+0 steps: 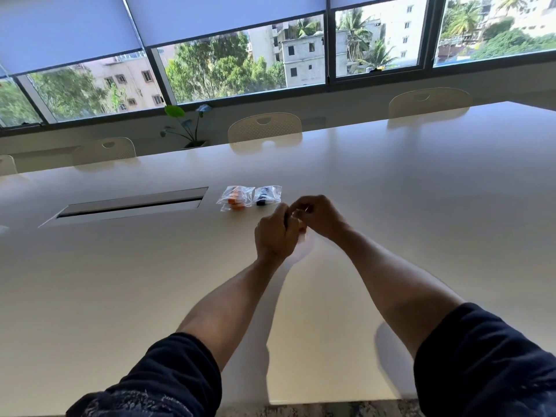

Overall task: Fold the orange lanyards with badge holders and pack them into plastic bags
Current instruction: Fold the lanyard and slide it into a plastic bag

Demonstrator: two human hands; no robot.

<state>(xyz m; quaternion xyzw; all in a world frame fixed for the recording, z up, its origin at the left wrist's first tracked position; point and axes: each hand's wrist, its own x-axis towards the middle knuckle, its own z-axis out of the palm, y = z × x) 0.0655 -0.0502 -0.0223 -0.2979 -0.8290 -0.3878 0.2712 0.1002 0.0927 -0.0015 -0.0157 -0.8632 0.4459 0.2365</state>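
My left hand (275,234) and my right hand (319,215) meet above the white table (391,191), fingers curled round a small orange lanyard bundle (302,227). Only a sliver of orange shows between the hands; the rest is hidden, and I cannot tell whether a bag is around it. Just beyond the hands lie two packed clear plastic bags side by side: one with an orange lanyard (236,198) and one with a dark lanyard (267,195).
A cable slot with a grey lid (132,206) is set into the table to the left. Cream chairs (264,127) line the far edge, with a potted plant (188,127) under the windows.
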